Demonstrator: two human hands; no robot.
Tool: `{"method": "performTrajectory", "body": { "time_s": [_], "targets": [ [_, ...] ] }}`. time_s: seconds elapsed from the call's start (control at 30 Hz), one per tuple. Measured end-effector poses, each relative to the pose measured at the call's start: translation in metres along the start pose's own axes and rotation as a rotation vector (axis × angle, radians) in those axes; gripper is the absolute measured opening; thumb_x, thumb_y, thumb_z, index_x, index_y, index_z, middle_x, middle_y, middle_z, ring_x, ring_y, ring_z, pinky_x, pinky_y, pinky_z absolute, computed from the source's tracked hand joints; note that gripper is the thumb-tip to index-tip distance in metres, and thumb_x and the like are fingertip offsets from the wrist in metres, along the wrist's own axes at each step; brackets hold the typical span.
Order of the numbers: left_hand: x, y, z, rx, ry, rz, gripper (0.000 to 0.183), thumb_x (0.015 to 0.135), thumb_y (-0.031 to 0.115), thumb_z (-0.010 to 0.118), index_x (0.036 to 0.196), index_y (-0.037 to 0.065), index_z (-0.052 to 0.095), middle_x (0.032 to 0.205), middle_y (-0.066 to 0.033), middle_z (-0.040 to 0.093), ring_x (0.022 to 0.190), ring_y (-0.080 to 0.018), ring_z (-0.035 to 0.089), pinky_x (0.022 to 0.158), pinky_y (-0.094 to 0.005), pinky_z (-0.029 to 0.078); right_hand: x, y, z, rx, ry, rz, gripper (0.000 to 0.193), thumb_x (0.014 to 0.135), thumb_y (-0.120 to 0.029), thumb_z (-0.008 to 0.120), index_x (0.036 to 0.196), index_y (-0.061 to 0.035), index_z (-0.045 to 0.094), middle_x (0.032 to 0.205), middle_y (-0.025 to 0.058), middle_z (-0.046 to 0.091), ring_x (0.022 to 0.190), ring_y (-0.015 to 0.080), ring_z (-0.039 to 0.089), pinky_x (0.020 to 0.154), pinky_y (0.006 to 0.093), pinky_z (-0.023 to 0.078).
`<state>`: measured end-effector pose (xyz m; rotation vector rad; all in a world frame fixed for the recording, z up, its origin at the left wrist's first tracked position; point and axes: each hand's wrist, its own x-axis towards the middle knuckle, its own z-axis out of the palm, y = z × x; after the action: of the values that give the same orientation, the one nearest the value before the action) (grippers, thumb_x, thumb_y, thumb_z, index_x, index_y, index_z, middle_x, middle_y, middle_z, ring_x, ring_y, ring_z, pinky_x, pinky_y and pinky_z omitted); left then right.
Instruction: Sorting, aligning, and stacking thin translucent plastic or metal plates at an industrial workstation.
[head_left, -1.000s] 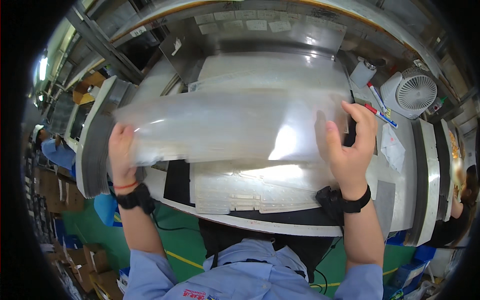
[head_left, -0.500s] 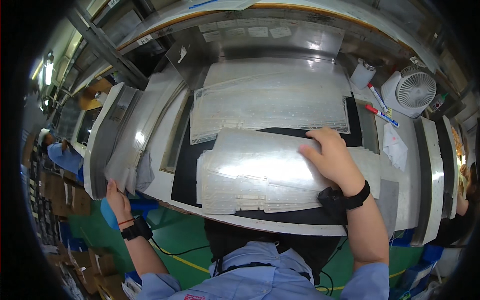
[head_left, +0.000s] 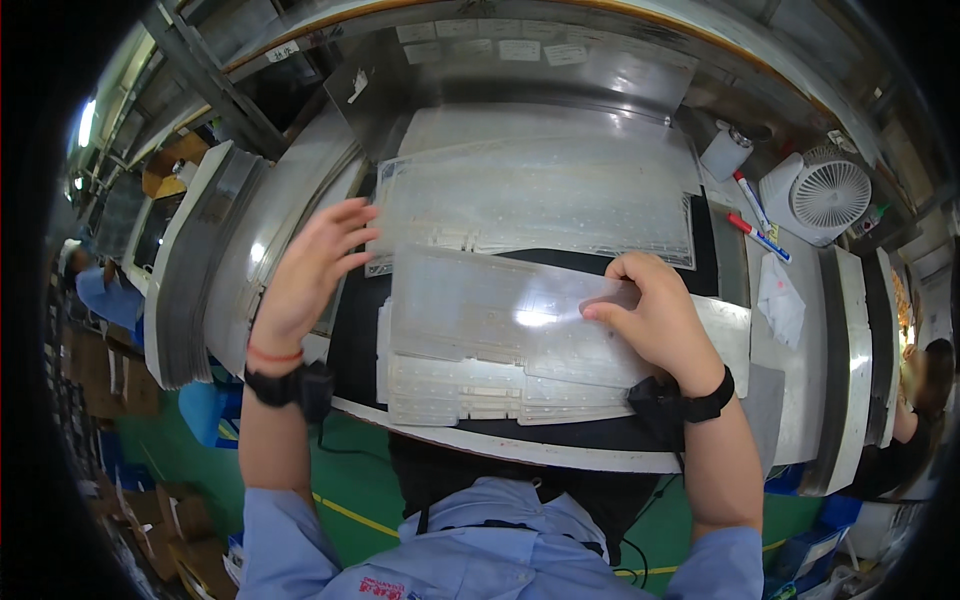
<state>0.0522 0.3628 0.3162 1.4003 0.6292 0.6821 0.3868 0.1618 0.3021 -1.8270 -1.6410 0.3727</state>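
Note:
My right hand [head_left: 655,315] pinches the upper right part of a thin translucent plastic sheet [head_left: 470,295], thumb and fingers together. That sheet lies at a slant over the near stack of similar sheets [head_left: 440,390], which have small notches and slots along their edges. My left hand [head_left: 320,260] is in the air just left of the sheets, fingers spread, holding nothing. Behind the near stack is a wider, loosely fanned far stack of translucent sheets [head_left: 540,190]. Both stacks rest on a black mat [head_left: 355,350].
More sheet stacks [head_left: 260,215] stand at the left, beside a thick layered pile [head_left: 185,270]. To the right are a small white fan [head_left: 825,195], markers [head_left: 757,237], a bottle [head_left: 727,150], a crumpled white cloth [head_left: 780,300] and upright panels [head_left: 850,370]. A metal plate [head_left: 540,75] closes off the back.
My left hand has left the sheets at the far left and come up toward the middle with fingers spread. My right hand's fingers have curled from lying on the top sheet into a pinch.

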Motion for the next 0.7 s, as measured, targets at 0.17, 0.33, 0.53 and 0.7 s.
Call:
{"method": "performTrajectory", "body": {
  "time_s": [0.17,0.33,0.53,0.7],
  "targets": [
    [0.046,-0.01,0.028,-0.095,-0.422,-0.152,0.048,0.101,0.02,0.057,0.143,0.001,0.046,0.145,-0.0157,0.052,0.127,-0.0216,0.055,0.105,-0.033,0.045,0.003,0.001,-0.001,0.089,0.018,0.044,0.039,0.072,-0.025,0.084,0.095,0.0017,0.065,0.092,0.0173,0.067,0.089,0.0343,0.062,0.082,0.0403,0.049],
    [0.053,-0.03,0.037,-0.182,-0.323,-0.162,0.046,0.1,0.015,0.059,0.141,-0.002,0.047,0.137,-0.0154,0.058,0.121,-0.0221,0.06,0.104,-0.0345,0.048,0.003,0.013,0.0,0.078,0.066,0.039,0.037,0.074,-0.023,0.083,0.097,0.003,0.067,0.094,0.0197,0.068,0.088,0.0352,0.063,0.082,0.0395,0.05],
    [0.054,-0.043,0.031,-0.205,-0.229,-0.202,0.042,0.101,0.016,0.059,0.137,-0.002,0.051,0.126,-0.0108,0.065,0.112,-0.0172,0.065,0.099,-0.031,0.051,0.006,0.01,-0.002,0.095,0.022,0.12,0.034,0.075,-0.022,0.082,0.093,0.002,0.067,0.089,0.0202,0.067,0.086,0.035,0.063,0.08,0.0393,0.05],
    [0.049,-0.035,0.038,-0.156,-0.18,-0.18,0.04,0.101,0.017,0.058,0.134,-0.004,0.053,0.122,-0.0104,0.067,0.106,-0.0154,0.067,0.095,-0.0287,0.053,0.006,0.009,-0.002,0.089,0.027,0.157,0.034,0.075,-0.023,0.082,0.092,0.0019,0.067,0.086,0.0196,0.067,0.081,0.0337,0.064,0.076,0.0379,0.05]
  ]
}}
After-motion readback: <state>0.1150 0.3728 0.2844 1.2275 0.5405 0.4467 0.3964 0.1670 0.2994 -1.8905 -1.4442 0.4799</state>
